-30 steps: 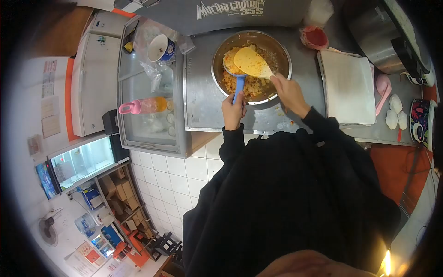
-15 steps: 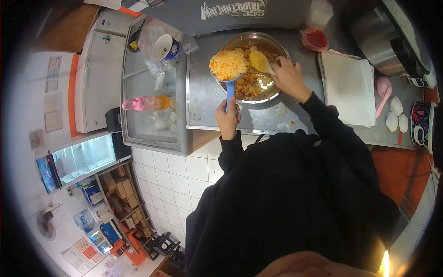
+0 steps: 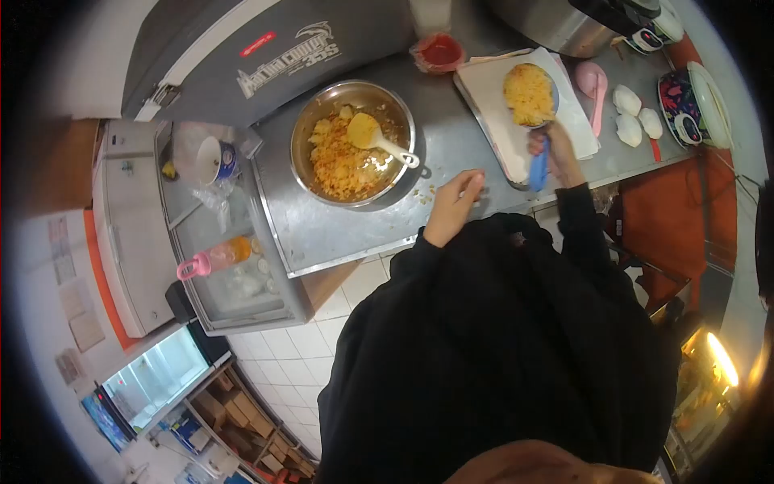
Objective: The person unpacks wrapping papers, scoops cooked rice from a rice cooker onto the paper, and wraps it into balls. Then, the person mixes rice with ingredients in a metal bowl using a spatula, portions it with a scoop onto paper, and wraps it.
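Observation:
My right hand grips the blue handle of a scoop heaped with orange-yellow fried rice, held over a stack of white wrapping paper. Nothing is in my left hand, which hovers by the counter's front edge with its fingers loosely stretched. To its left stands a steel mixing bowl with more fried rice inside. A white rice paddle with a yellowed blade rests in the bowl, its handle across the rim.
Behind the bowl is a grey cooler box. A red-filled plastic bag lies near the paper. To the right are a pink ladle, several white wrapped bundles and a rice cooker. A pink-capped bottle lies on the freezer at left.
The rice-filled scoop has passed from my left hand to my right and moved right, from the bowl to above the paper. My right hand has let go of the rice paddle. The view has turned.

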Available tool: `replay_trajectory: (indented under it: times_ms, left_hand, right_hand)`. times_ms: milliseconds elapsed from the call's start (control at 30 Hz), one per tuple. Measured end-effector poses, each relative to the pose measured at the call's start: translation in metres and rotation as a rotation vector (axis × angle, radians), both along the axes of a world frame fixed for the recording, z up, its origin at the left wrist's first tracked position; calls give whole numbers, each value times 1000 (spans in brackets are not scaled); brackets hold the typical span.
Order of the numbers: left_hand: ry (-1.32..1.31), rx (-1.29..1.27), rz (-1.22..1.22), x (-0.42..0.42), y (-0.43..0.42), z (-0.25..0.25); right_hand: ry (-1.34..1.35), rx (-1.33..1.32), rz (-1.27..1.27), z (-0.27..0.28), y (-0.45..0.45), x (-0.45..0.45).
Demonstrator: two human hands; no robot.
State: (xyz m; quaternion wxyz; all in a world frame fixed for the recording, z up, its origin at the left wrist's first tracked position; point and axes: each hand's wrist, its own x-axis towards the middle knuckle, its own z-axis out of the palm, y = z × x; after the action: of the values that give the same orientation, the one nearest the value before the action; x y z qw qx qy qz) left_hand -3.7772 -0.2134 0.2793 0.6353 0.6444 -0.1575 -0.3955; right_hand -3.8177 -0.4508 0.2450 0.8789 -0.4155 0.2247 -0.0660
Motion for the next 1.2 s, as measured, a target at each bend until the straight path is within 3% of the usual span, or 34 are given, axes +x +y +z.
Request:
replay_trajectory:
  times_ms: [33, 100, 167, 233, 367, 433, 500, 533, 600, 633, 667, 700, 767, 900, 967, 1033, 1133, 1200]
  left_hand:
    - [0, 0, -14, 2, 0, -4]
    - [-12, -48, 12, 5, -2, -10]
    - [-3, -59, -2, 6, -5, -11]
    - [-70, -15, -44, 7, -4, -5]
    - [-77, -68, 51, 5, 10, 4]
    - [-126, 53, 107, 4, 25, 1]
    - [-51, 52, 167, -1, 37, -12]
    - [-117, 40, 184, -5, 43, -18]
    - [-181, 83, 215, -13, 44, -13]
    - [-182, 84, 211, -15, 43, -15]
    - [-150, 96, 197, -17, 43, -20]
    - [-118, 109, 186, -20, 43, -24]
    - [-133, 136, 170, -20, 40, -31]
    - [-262, 251, 110, -24, 24, -18]
    - [-303, 231, 106, -30, 10, -18]
    - [-341, 206, 97, -32, -9, -25]
    - [-449, 153, -108, -28, -47, -39]
    - [-824, 163, -237, -28, -76, -44]
  right_hand:
    - [133, -436, -35, -23, -31, -5]
    - [443, -1724, -122, -22, -40, -2]
    - [648, -2030, -70, -81, -43, 1]
    - [773, -1915, -101, -81, -39, 9]
    - [713, -1820, -38, -69, -45, 3]
    - [682, -1766, -10, -45, -44, 8]
    - [487, -1556, -241, 15, -1, 19]
    - [128, -1519, -291, 39, 24, 31]
    - [81, -1500, 21, 7, 66, 55]
    - [219, -1278, 400, 56, 97, 63]
    - [151, -1205, 564, 60, 121, 71]
    - [-133, -1316, 562, 38, 141, 82]
    - [-352, -1415, 561, 2, 173, 107]
    - [-398, -1379, 599, 2, 181, 115]
    - [-539, -1192, 581, 13, 160, 104]
    - [-491, -1105, 513, 39, 124, 80]
    - [-154, -1020, 575, 31, 49, 36]
    - [-69, -1038, 450, 13, -7, 3]
